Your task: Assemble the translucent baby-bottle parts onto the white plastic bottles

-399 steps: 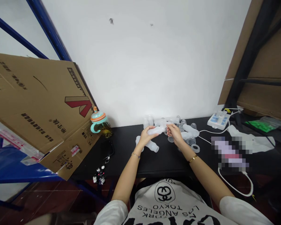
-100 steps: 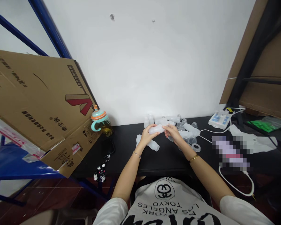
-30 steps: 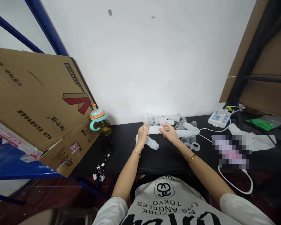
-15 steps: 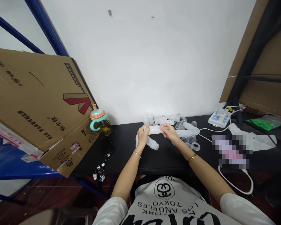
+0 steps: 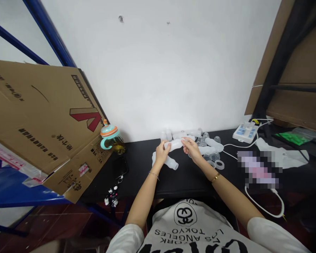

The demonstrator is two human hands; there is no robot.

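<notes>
My left hand (image 5: 162, 152) is wrapped round the body of a translucent white plastic bottle (image 5: 176, 144), held level above the black table (image 5: 179, 177). At the bottle's right end, my right hand (image 5: 191, 149) has its fingertips pinched on the neck. A second bottle (image 5: 170, 162) lies on the table just under my left hand. Several more bottles (image 5: 212, 143), clear caps and white rings (image 5: 220, 164) lie scattered behind and to the right of my hands.
A large tilted cardboard box (image 5: 42, 119) hangs over the table's left end on a blue rack. A teal-lidded cup (image 5: 111, 137), a phone (image 5: 120, 167) and a keychain (image 5: 111, 196) sit at left. A white device (image 5: 244, 131) with cables is at right.
The bottle stays in both hands. My hands have tilted it slightly, its right end now a little higher, and the view has shifted a bit.
</notes>
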